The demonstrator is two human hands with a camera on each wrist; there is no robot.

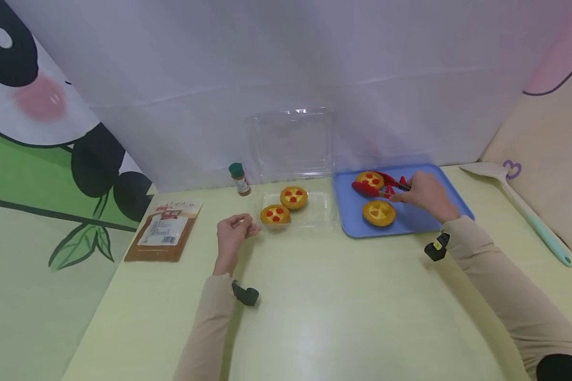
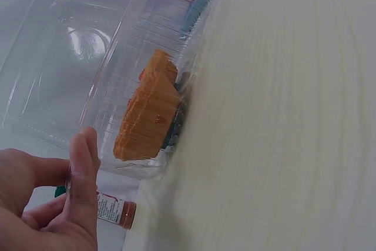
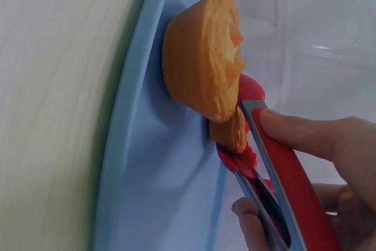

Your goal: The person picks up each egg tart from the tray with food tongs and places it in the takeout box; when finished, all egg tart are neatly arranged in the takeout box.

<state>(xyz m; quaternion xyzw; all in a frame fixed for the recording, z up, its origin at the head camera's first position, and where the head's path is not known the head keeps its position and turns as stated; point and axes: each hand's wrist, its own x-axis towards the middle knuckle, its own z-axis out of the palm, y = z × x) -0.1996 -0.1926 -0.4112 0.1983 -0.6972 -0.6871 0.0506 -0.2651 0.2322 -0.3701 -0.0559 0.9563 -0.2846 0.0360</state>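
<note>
My right hand grips red-and-metal tongs over the blue tray. Their red heads lie on either side of a small tart with red toppings at the tray's back left. In front of it sits a tart with yellow-orange pieces on top. My left hand is at the left front corner of a clear plastic container, fingers loosely bent, fingertips right at its edge. Inside the container are two red-topped tarts, a front one and a back one.
The container's clear lid stands raised at the back. Left of it is a small green-capped bottle, and further left a brown packet. Along the right side lies a long spatula with a green handle. A white cloth backdrop rises behind.
</note>
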